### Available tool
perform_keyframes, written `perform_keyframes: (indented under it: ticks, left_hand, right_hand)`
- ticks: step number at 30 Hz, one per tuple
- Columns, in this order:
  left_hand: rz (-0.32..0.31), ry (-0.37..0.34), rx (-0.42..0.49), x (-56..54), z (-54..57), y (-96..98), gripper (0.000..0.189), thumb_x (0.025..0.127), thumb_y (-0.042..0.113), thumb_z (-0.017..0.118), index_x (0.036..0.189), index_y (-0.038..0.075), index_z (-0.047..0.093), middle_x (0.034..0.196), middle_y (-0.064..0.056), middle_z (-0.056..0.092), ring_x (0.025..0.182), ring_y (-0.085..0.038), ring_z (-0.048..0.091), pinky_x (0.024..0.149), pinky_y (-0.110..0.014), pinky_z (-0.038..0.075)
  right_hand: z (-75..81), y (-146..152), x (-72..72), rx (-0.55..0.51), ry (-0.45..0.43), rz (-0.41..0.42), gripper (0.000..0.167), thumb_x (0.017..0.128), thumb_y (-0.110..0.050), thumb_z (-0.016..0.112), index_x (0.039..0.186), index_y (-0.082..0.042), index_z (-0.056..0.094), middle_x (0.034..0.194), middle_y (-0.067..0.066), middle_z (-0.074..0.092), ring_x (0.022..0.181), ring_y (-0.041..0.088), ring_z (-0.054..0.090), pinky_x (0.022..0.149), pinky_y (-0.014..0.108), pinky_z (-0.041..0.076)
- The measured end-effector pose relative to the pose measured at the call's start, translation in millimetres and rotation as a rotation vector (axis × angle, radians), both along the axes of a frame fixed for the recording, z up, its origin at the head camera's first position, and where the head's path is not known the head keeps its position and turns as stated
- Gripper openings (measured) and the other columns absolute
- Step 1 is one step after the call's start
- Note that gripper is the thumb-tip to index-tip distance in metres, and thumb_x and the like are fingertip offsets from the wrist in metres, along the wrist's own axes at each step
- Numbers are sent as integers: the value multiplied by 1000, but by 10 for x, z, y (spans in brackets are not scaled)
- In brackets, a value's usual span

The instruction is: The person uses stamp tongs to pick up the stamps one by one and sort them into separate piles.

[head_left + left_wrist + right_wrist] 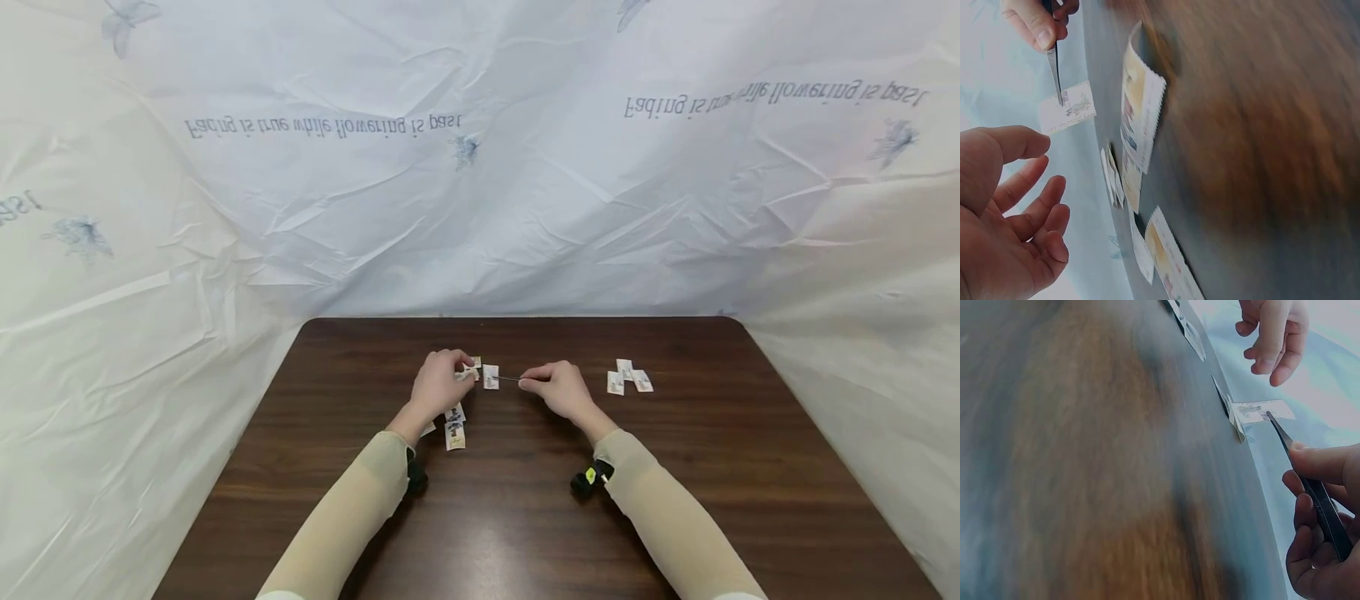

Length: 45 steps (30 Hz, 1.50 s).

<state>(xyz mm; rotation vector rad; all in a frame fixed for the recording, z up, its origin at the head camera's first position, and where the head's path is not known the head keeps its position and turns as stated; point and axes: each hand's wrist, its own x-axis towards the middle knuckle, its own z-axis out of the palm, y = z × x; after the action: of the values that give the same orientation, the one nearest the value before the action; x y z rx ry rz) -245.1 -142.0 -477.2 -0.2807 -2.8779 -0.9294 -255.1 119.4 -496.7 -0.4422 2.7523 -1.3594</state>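
Observation:
My right hand (558, 390) grips a pair of dark metal tweezers (1325, 515) between thumb and fingers. Their tips pinch a small pale stamp (1077, 107) with a printed picture and perforated edges, held up above the table. To the left of that stamp is my left hand (438, 387), its fingers loosely bent and holding nothing. In the left wrist view its fingertips come close to the stamp's lower corner. Several more stamps (455, 435) lie near the left hand and wrist, some of them curling up from the wood (1141, 106).
A brown wooden table (510, 508) spreads under both arms. Toward its right side lies a small group of stamps (616, 382). White sheeting (480, 225) with printed lettering hangs behind the far edge and along both sides.

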Motion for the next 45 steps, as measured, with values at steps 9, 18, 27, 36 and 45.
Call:
perform_keyframes:
  ticks: [9,18,27,36,45]
  left_hand:
    - [-43,34,28,21,-1,130,18,99,18,77,115,9,77,101,-6,68,98,-27,59,81,-45,52]
    - [-105,24,34,26,-37,273,19,100,23,78,116,13,77,109,-6,70,101,-25,61,90,-45,52]
    - [-152,20,63,54,-23,419,20,99,19,79,117,10,76,109,-6,70,106,-28,64,125,-55,29]
    - [-153,18,40,82,-37,252,23,100,21,79,119,10,77,111,-8,70,100,-25,58,85,-44,51]
    - [-97,20,-8,109,-60,-242,17,97,16,80,112,10,80,103,-6,71,99,-26,60,86,-46,51]
  right_hand:
    - [-20,205,60,8,7,-16,21,101,-29,78,113,-13,85,113,6,79,111,32,72,93,52,57]
    - [-26,453,134,-19,-36,-51,23,102,-28,77,116,-12,84,121,11,77,116,34,70,93,53,57]
    - [-36,711,207,-28,-43,-102,27,102,-29,76,117,-9,83,125,15,76,124,40,65,105,57,50]
    - [-57,951,291,-79,-103,-164,30,103,-28,75,121,-5,81,127,17,75,125,40,64,103,56,51]
    - [-55,1121,337,-101,-119,-210,32,104,-32,74,121,-6,82,130,17,73,132,40,59,107,57,48]
